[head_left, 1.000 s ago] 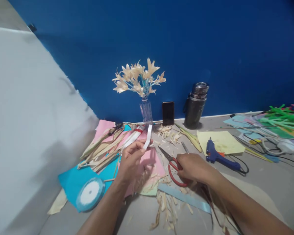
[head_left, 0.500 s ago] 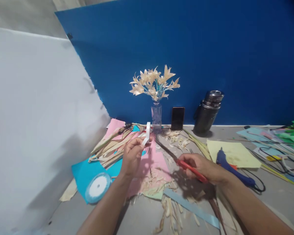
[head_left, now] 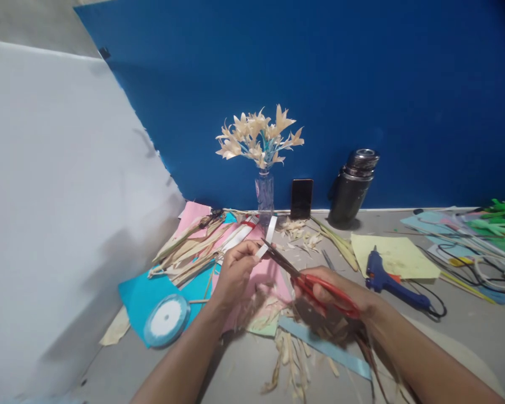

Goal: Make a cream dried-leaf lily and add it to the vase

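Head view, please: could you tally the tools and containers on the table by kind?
Scissors: 1
Glue gun: 1
Ribbon spool: 1
Vase with flowers: 1
Metal flask: 1
Total: 5

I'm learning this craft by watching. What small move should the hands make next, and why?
Probably close the red-handled scissors: their blades sit at the white ribbon strip pinched in the left hand, while the right hand grips the handles.

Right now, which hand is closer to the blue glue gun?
The right hand, holding the red-handled scissors, is just left of the blue plastic glue gun; the left hand is farther left.
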Tool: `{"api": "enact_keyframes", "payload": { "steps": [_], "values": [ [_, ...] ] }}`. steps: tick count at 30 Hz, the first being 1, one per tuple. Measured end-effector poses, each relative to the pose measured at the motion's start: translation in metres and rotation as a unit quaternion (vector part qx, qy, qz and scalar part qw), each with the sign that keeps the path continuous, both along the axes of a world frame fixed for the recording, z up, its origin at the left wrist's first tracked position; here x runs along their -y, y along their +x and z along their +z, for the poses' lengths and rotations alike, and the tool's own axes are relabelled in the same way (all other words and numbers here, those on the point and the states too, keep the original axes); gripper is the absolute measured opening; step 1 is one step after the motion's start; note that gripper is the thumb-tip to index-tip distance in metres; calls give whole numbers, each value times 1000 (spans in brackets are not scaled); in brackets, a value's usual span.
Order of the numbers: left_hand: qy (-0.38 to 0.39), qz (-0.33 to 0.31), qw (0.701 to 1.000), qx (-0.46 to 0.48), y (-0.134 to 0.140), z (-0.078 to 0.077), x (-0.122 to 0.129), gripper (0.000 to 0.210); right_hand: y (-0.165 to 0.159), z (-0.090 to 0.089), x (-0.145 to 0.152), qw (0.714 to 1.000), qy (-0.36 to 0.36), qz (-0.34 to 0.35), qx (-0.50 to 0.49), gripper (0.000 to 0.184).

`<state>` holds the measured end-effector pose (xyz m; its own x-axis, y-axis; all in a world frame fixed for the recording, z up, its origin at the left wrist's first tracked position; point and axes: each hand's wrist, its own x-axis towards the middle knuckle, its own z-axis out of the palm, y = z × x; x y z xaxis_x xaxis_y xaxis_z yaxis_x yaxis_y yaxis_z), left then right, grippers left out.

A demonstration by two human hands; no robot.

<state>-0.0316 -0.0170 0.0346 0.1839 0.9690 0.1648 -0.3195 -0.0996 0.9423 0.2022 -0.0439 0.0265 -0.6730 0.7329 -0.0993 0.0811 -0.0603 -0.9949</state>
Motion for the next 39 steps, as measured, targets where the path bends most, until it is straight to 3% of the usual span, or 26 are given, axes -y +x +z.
{"api": "enact_keyframes", "payload": {
  "steps": [6, 9, 12, 15, 17, 20, 23, 27, 32, 34, 36, 39],
  "values": [
    [6, 7, 999, -31, 2, -1, 2, 4, -4, -12, 0, 996, -61, -53, 42, 46],
    [6, -8, 1000, -20, 1, -1, 2, 4, -5, -14, -1, 995, -66, -73, 21, 42],
    [-7, -16, 1000, -2, 1, 0, 1, 5, 3, -7, -4, 995, -25, -89, 48, 40],
    [-21, 15, 1000, 16, -2, 2, -5, 6, 17, 4, -8, 982, 69, -76, 157, 30],
    [-28, 47, 998, 34, -5, 3, -10, 6, 26, 10, -11, 952, 132, -60, 271, 23],
    [-32, 67, 996, 52, -8, 3, -16, 7, 31, 10, -17, 871, 186, -81, 447, 21],
    [-43, 39, 997, 44, -5, 3, -14, 8, 27, 3, -19, 818, 219, -110, 521, 29],
    [-72, -30, 997, 26, 4, 4, -1, 9, 16, -4, -13, 807, 229, -88, 538, 30],
    [-150, -72, 986, 7, 12, 3, 12, 16, 9, 3, -1, 787, 258, -59, 558, 29],
    [-154, -87, 984, -15, 13, 0, 14, 15, 7, 8, 4, 774, 311, -128, 536, 29],
    [-138, -106, 984, -43, 15, -3, 15, 14, 6, 13, 9, 775, 388, -221, 448, 26],
    [-110, -143, 980, -88, 18, -5, 17, 11, 3, 14, 13, 799, 467, -253, 282, 40]
  ]
}}
